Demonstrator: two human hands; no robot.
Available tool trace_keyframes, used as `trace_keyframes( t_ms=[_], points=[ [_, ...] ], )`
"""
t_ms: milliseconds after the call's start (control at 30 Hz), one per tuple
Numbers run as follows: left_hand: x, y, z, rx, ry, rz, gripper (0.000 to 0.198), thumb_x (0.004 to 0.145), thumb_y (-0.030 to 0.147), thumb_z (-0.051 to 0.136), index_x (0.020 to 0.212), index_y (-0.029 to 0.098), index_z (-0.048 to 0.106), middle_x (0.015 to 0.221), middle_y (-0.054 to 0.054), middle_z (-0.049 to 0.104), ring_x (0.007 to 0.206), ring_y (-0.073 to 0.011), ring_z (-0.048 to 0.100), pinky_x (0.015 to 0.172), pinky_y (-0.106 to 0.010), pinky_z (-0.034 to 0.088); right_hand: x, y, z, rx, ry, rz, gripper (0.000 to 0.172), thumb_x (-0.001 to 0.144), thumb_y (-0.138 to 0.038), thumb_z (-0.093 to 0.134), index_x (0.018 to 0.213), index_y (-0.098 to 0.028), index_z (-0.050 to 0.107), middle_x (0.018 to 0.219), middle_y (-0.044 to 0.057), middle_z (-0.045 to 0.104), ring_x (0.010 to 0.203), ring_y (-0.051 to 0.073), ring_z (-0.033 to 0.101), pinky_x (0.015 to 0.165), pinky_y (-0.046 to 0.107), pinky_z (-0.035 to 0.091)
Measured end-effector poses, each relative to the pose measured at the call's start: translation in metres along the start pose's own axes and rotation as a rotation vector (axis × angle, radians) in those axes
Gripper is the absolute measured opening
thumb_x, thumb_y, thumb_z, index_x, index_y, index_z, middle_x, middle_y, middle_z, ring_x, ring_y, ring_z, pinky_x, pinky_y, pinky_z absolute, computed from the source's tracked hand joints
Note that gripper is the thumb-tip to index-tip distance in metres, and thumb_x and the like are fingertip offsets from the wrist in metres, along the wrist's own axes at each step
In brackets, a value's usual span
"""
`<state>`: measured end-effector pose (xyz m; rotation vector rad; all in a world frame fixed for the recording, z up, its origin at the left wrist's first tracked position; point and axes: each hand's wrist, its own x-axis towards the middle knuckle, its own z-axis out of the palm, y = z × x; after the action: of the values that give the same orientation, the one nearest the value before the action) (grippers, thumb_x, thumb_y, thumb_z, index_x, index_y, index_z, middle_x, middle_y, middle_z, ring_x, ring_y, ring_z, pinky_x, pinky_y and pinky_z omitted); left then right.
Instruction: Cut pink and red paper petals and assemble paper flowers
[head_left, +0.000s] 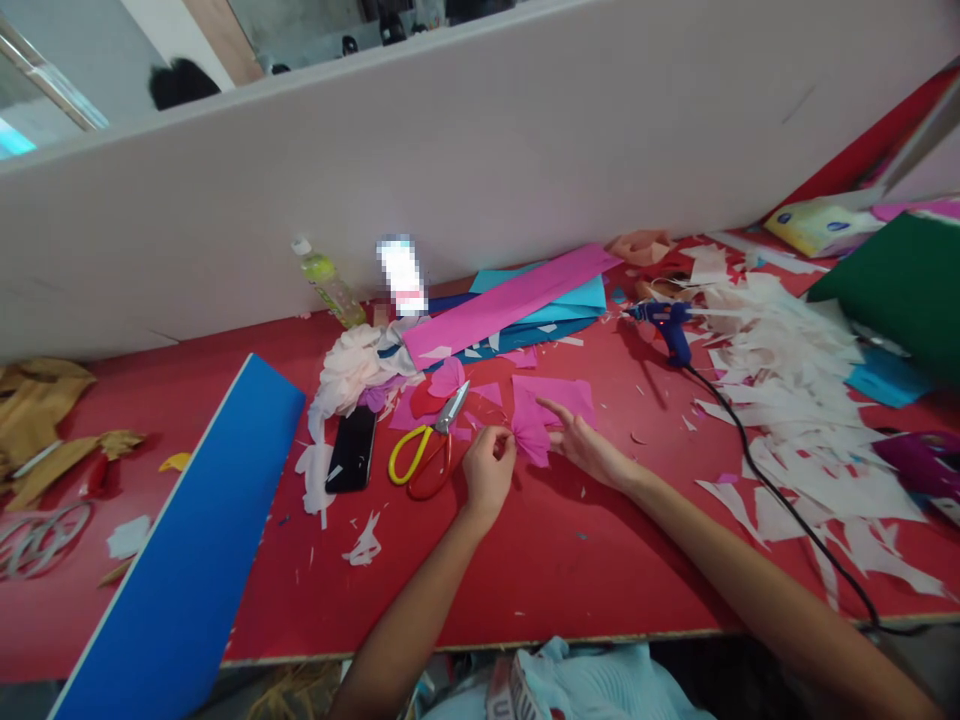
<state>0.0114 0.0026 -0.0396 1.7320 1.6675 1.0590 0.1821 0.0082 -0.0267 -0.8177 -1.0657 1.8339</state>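
My left hand [489, 468] is closed, its fingertips pinching the gathered end of a pink crepe paper piece [532, 442] that fans out to the right. Close beside it, my right hand [592, 448] has its fingers stretched apart, the lower ones near the fan's edge; whether they touch it I cannot tell. A flat pink paper sheet [574, 395] lies behind the hands. To the left rest scissors [429, 445] with one yellow and one red handle, blades partly over pink scraps and cut pink petals [448, 376].
A dark phone [351, 450], white paper ruffles [349, 365] and a bottle [330, 285] are left. Folded pink paper [510, 305] lies behind. A blue glue gun [667, 325] with black cord and white scraps [795, 370] occupy the right. A blue board [195, 540] leans left.
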Motion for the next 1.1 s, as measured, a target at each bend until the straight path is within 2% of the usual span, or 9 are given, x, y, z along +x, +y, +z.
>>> trace_keyframes(
  t_ms=[100,267,467,667,900,1100],
  points=[
    [-0.001,-0.001,0.000,-0.019,0.010,0.007,0.007,0.079,0.015,0.053,0.076,0.020,0.057,0.075,0.001,0.063,0.065,-0.0105,0.053,0.065,-0.022,0.043,0.001,0.000,-0.001,0.020,0.068,0.010,0.059,0.083,-0.059,0.042,0.133,-0.026,0.041,0.062,-0.001,0.055,0.060,0.017,0.053,0.066,0.032,0.039],
    [-0.001,-0.003,0.000,-0.051,0.001,0.024,0.006,0.080,0.017,0.052,0.076,0.020,0.057,0.074,0.001,0.062,0.064,-0.0104,0.053,0.064,-0.022,0.042,0.002,-0.001,-0.003,0.061,0.084,0.029,0.052,0.085,-0.055,0.042,0.128,-0.026,0.046,0.059,-0.002,0.050,0.056,0.015,0.047,0.061,0.029,0.037],
    [-0.001,-0.002,0.000,-0.007,-0.008,0.019,0.006,0.080,0.017,0.053,0.077,0.019,0.058,0.074,0.000,0.063,0.064,-0.0104,0.053,0.063,-0.022,0.041,0.004,-0.004,-0.006,0.123,0.089,0.088,0.052,0.086,-0.056,0.039,0.127,-0.025,0.047,0.062,-0.001,0.052,0.057,0.015,0.048,0.062,0.029,0.039],
    [-0.001,-0.004,0.000,-0.028,-0.035,0.037,0.006,0.080,0.017,0.052,0.078,0.019,0.058,0.073,0.000,0.062,0.063,-0.0099,0.053,0.063,-0.021,0.042,0.005,-0.002,-0.008,0.122,-0.008,0.083,0.061,0.087,-0.060,0.033,0.136,-0.025,0.034,0.070,0.001,0.060,0.068,0.017,0.057,0.074,0.032,0.041],
    [0.003,-0.010,0.000,-0.138,-0.140,0.039,0.005,0.078,0.017,0.052,0.077,0.018,0.057,0.073,0.001,0.061,0.063,-0.0094,0.054,0.061,-0.020,0.042,0.005,0.001,-0.015,0.141,0.021,0.101,0.058,0.085,-0.061,0.038,0.132,-0.026,0.040,0.064,-0.001,0.056,0.060,0.014,0.053,0.068,0.029,0.040],
    [0.002,-0.010,0.001,-0.122,-0.117,0.031,0.005,0.078,0.019,0.053,0.075,0.018,0.057,0.072,0.001,0.062,0.064,-0.0098,0.054,0.060,-0.020,0.041,0.004,0.000,-0.015,0.195,-0.005,0.096,0.053,0.085,-0.058,0.044,0.127,-0.027,0.046,0.068,-0.001,0.059,0.065,0.015,0.056,0.071,0.029,0.041]
  ],
)
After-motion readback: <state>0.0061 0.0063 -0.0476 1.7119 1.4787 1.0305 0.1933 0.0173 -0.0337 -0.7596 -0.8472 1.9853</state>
